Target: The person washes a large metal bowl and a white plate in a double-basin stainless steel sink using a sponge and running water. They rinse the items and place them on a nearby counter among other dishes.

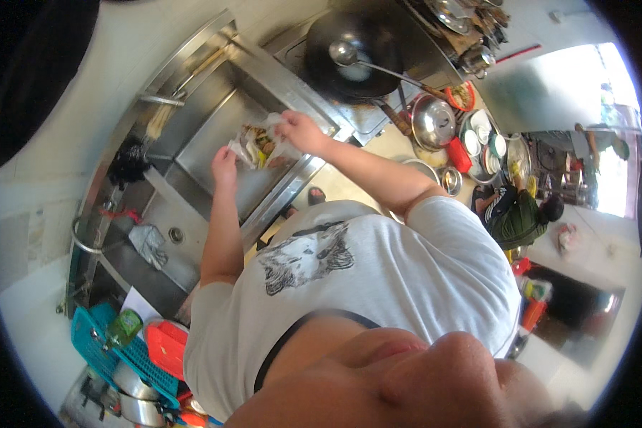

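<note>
Over a stainless steel sink basin (206,134), my two hands hold a thin translucent plastic bag (282,140) spread between them. Inside it lie mixed pieces of food (260,143), brown, green and pale; their kind cannot be told. My left hand (224,165) grips the bag's near-left edge with fingers closed on it. The opposite edge is pinched by my right hand (298,131). A second basin (177,222) with a drain adjoins this one, with a grey glove (148,245) draped at its side.
A black wok (321,64) holding a metal ladle (344,53) sits on the stove beyond the sink. Right of it are a metal lid (433,122) and stacked bowls (472,143). A person (521,222) in green is farther right. A teal plastic basket (139,364) stands lower left.
</note>
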A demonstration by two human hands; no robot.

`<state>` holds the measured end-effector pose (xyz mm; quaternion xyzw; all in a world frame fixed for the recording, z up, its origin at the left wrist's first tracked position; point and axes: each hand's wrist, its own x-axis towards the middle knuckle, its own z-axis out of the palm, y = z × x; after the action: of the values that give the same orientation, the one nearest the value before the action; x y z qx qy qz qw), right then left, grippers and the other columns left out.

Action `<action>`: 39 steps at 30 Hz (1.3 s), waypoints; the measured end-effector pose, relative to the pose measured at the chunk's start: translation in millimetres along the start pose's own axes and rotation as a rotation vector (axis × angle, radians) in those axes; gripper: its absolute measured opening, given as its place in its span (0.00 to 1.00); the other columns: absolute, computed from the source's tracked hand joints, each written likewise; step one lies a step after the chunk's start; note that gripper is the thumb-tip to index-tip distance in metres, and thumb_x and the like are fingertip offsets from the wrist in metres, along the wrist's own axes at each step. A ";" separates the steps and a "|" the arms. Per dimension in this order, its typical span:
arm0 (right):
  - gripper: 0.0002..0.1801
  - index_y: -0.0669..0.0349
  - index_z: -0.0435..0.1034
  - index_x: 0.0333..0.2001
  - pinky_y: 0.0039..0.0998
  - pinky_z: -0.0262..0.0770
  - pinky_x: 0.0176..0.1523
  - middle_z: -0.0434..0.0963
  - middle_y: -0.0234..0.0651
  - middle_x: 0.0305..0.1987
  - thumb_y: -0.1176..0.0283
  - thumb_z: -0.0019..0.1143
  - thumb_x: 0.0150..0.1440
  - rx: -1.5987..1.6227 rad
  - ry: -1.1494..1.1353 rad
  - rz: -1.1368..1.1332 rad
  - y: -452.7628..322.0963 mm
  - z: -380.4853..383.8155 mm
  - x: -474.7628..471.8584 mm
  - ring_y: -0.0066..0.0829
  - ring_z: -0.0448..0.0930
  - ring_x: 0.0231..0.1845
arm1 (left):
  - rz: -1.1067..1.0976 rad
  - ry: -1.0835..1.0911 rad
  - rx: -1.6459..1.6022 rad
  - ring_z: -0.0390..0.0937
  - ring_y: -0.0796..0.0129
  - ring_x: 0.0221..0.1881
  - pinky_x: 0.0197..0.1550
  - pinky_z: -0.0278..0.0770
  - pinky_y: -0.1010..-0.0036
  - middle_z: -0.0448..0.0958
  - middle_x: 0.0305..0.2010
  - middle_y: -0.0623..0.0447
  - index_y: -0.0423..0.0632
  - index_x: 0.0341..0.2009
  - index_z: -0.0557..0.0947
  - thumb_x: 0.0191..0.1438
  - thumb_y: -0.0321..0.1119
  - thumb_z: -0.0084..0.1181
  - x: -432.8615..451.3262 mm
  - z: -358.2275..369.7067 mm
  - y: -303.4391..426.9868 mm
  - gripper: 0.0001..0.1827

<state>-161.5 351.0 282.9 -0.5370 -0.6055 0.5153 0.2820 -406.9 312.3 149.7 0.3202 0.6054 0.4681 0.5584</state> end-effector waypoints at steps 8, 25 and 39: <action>0.10 0.66 0.70 0.34 0.31 0.75 0.34 0.79 0.37 0.30 0.68 0.50 0.57 -0.108 -0.156 0.000 9.4 19.1 1.4 0.27 0.78 0.27 | 0.124 -0.035 0.720 0.76 0.68 0.33 0.38 0.73 0.73 0.79 0.31 0.50 0.40 0.40 0.78 0.52 0.34 0.58 -12.3 -0.7 34.9 0.13; 0.30 0.67 0.64 0.57 0.30 0.73 0.41 0.76 0.41 0.43 0.62 0.57 0.54 0.030 -0.218 0.241 30.2 15.6 1.6 0.29 0.76 0.39 | -0.058 -0.105 -0.229 0.76 0.70 0.43 0.48 0.71 0.75 0.80 0.42 0.52 0.43 0.45 0.78 0.55 0.31 0.57 -49.8 -24.1 147.5 0.13; 0.19 0.62 0.69 0.48 0.24 0.74 0.39 0.75 0.30 0.36 0.78 0.47 0.50 1.040 -0.720 0.394 -22.2 -3.5 41.4 0.23 0.77 0.33 | 0.262 0.004 0.469 0.72 0.69 0.49 0.52 0.69 0.74 0.74 0.47 0.52 0.43 0.55 0.71 0.51 0.25 0.59 -48.9 73.4 165.3 0.25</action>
<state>-177.3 393.5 295.8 -0.2258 -0.2245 0.9297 0.1849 -349.3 342.1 325.5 0.5156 0.6518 0.3840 0.4024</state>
